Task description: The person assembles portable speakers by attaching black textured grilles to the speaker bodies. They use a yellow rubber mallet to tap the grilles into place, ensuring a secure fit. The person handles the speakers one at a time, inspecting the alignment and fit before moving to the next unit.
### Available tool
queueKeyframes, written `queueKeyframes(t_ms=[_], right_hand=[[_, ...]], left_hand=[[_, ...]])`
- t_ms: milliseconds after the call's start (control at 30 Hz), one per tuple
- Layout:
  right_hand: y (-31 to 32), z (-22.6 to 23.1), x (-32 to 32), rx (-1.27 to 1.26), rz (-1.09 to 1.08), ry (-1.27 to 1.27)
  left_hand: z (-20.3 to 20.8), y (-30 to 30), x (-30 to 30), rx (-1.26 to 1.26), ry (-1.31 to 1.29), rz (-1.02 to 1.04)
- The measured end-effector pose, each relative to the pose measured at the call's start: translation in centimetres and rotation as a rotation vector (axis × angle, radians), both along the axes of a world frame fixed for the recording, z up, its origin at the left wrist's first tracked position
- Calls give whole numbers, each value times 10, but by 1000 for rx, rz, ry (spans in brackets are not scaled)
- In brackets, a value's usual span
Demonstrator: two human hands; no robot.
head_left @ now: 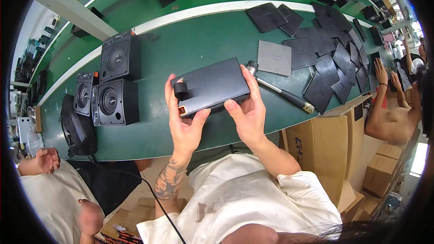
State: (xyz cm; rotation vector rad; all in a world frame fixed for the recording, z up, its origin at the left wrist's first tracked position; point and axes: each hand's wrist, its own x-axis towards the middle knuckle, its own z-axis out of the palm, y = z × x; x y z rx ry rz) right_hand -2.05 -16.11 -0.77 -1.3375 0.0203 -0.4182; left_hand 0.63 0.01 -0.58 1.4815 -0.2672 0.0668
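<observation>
A brown print [205, 211] marks the white T-shirt [255, 192], tattoos [170, 179] the left forearm [174, 168].

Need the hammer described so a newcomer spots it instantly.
On the green table, look right of the held box. The hammer lies beside the right hand, silver head at its upper-left end, black grip slanting toward the black panels. It's long and slim; they're flat, squarish sheets.

Single head-worn fisheye, looking steeply down from above the wearer's white T-shirt [253, 185], left hand [186, 132] and right hand [250, 121] pretty close, green workbench [194, 40] stretching beyond.
</observation>
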Motion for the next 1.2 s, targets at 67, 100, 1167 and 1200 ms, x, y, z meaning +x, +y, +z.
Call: queueKeyframes(t_ms=[67, 100, 1167, 1200], right_hand=[[-2, -2, 1, -21, -3, -12], [-4, -4, 3, -5, 2, -5], [-43, 10, 28, -307, 336, -57], [-44, 12, 27, -360, 300, -62]], left_hand=[[0, -1, -1, -1, -23, 21], [-2, -1, -1, 76, -71, 41], [3, 16, 14, 441, -296, 42], [4, 12, 17, 351, -308, 21]])
